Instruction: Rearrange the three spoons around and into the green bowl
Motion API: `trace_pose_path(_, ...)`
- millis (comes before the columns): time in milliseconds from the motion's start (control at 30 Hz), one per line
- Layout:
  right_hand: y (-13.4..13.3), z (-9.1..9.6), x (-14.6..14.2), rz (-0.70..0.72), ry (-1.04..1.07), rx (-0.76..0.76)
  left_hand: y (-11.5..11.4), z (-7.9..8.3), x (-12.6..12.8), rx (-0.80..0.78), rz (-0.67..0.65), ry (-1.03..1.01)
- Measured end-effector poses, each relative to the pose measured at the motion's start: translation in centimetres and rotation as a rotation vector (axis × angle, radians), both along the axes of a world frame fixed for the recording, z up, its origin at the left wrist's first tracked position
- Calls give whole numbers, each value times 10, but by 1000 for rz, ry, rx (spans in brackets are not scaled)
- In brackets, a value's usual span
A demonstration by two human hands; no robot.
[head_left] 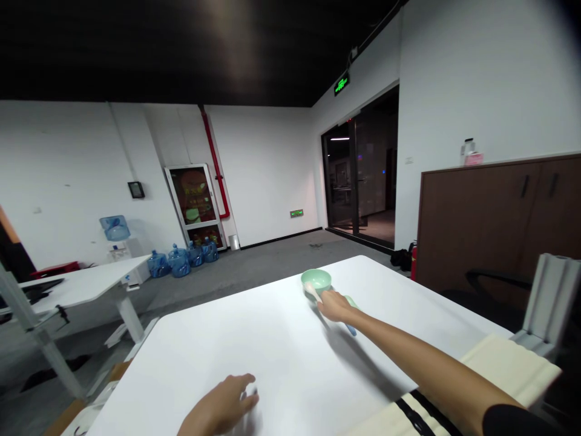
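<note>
My right hand (334,306) reaches across the white table (272,339), its fingers wrapped round a pale spoon (315,294). The spoon's pale end lies over the near rim of a mint-green bowl (318,278) by the table's far edge. A blue tip below my hand looks like the other end of the spoon. Just past my wrist a light green piece (350,301) shows, mostly hidden. Nearer to me, my left hand (222,402) hovers with thumb and forefinger apart. A small whitish thing (253,389) shows between them, too blurred to name or to tell whether it is touched.
Cream ridged panels (508,369) with black straps lie along the table's near right. A metal profile post (547,303) rises at the right edge, before a brown cabinet (481,224). Another white table (100,278) stands left, with blue water bottles (179,260) on the floor beyond.
</note>
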State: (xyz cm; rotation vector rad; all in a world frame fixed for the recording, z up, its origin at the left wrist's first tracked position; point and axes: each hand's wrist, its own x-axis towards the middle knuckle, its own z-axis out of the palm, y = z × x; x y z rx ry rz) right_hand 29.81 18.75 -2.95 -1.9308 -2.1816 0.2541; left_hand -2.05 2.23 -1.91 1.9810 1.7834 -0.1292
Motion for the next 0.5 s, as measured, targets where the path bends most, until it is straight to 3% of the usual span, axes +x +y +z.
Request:
trace_pose_path(300,40,22,-1,-80,-52,27,-2,4,1,8,10,15)
trace_pose_path(500,69,17,-8,-63,-79,37,0,3,0,-5,27,21)
